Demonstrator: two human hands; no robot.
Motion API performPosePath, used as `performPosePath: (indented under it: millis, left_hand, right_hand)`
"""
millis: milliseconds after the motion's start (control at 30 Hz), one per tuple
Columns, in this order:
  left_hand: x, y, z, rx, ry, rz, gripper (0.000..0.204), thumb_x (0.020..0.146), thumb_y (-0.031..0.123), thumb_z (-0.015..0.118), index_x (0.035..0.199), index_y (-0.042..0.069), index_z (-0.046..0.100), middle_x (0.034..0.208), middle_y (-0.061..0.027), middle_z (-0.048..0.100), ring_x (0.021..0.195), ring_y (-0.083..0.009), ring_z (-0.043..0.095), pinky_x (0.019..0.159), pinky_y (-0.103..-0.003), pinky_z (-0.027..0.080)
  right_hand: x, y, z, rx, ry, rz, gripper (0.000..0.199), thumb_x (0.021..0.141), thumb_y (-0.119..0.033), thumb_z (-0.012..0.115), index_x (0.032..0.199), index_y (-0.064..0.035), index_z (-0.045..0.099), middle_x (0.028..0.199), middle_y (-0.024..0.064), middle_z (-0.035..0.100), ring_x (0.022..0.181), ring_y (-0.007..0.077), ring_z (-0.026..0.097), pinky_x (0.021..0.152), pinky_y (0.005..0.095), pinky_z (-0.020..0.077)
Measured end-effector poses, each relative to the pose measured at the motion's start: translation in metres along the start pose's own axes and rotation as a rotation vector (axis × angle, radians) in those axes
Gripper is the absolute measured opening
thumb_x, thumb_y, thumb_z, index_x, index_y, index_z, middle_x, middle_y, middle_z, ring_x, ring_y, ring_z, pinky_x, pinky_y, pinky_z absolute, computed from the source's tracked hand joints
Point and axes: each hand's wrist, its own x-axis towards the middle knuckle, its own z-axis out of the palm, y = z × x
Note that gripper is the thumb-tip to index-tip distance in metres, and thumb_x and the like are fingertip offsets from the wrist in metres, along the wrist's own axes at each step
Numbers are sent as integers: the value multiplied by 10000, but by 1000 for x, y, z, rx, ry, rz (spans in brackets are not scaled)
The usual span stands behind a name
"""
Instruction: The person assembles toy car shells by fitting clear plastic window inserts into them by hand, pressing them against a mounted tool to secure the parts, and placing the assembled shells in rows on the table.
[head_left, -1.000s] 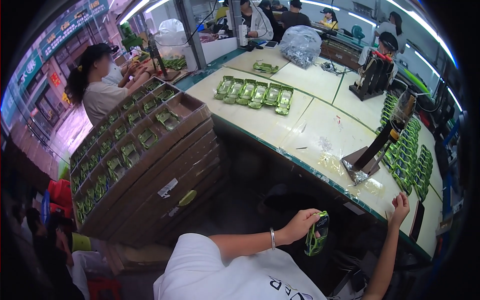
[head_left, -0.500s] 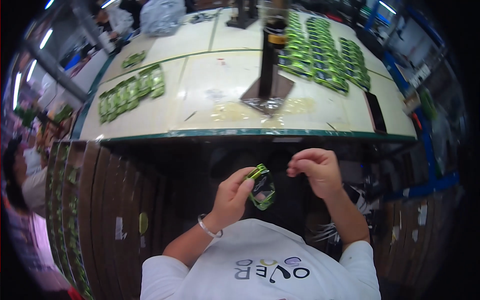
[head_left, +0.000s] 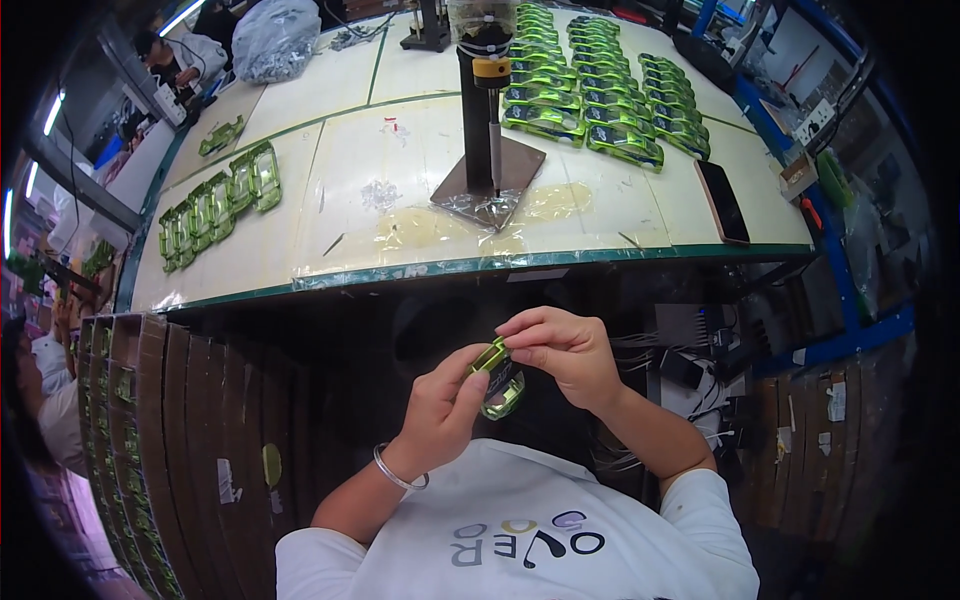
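My left hand [head_left: 442,408] grips a shiny green toy car shell [head_left: 503,388] with dark and clear window parts, holding it tilted in front of my shirt, below the table edge. The thumb lies along its near side. My right hand [head_left: 568,358] is closed in a pinch, its fingertips touching the shell's upper end. Whatever lies between those fingertips is too small or hidden to make out. A silver bangle [head_left: 400,468] circles my left wrist.
On the table [head_left: 350,225] stands an upright screwdriver [head_left: 495,140] by a dark post with a brown base plate [head_left: 520,165]. Rows of green shells [head_left: 610,95] lie right, more shells [head_left: 222,205] left. A phone [head_left: 722,202] lies near the right edge. Stacked brown trays [head_left: 200,420] rise at left.
My right hand has moved left and come to the upper end of the shell, from being apart from it. My left hand still holds the shell. The view has shifted slightly.
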Motion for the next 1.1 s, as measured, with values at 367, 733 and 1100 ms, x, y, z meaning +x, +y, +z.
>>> performPosePath:
  millis: [367, 733, 1100]
  left_hand:
    - [6, -7, -7, 87, -8, 55, 256, 846, 91, 427, 1052, -49, 488, 860, -88, 581, 725, -104, 564, 624, -205, 445]
    - [4, -9, -13, -310, 61, -72, 287, 869, 120, 411, 1091, -53, 468, 944, -80, 558, 825, -98, 531, 728, -218, 430]
    - [8, -4, -15, -653, 53, -183, 335, 857, 127, 417, 1127, -72, 415, 956, -100, 553, 848, -124, 546, 736, -214, 431]
  right_hand:
    - [6, 2, -4, -238, -72, -107, 160, 698, 16, 614, 857, -2, 623, 921, 118, 584, 809, 185, 575, 690, 252, 466]
    - [-3, 23, 24, -777, -55, -532, 807, 529, -141, 735, 1194, 27, 310, 1052, 221, 494, 800, 314, 579, 679, 324, 491]
    - [-2, 27, 26, -985, -10, -592, 686, 558, -177, 730, 1172, -204, 427, 1189, 277, 346, 898, 342, 538, 650, 330, 485]
